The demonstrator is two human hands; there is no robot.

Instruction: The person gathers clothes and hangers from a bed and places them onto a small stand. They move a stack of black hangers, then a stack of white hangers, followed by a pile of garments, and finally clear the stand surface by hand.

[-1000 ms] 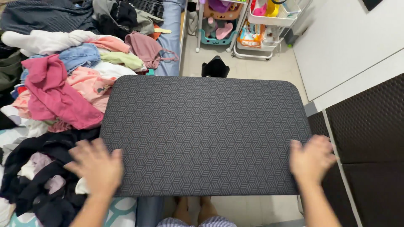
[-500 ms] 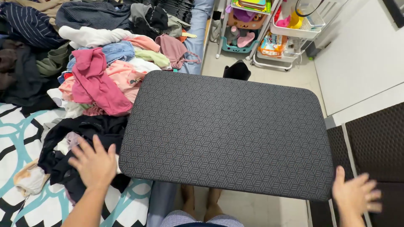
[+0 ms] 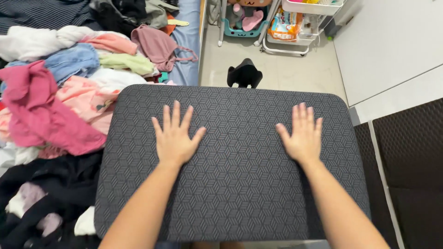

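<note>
We see the dark grey, cube-patterned rectangular mat [image 3: 230,193] lying beside the heap of mixed clothes [image 3: 60,106]; our left hand [image 3: 175,138] and right hand [image 3: 302,136] press flat on it, fingers spread, holding nothing

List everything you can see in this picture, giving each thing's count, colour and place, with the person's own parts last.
board: one, dark grey with cube pattern, centre
clothes pile: many garments, pink, blue, white, green and black, on the left
black object: one, on the floor beyond the board
trolley: one, white, top right
dark panels: brown-black, on the right
left hand: one, flat on the board, fingers spread
right hand: one, flat on the board
</note>
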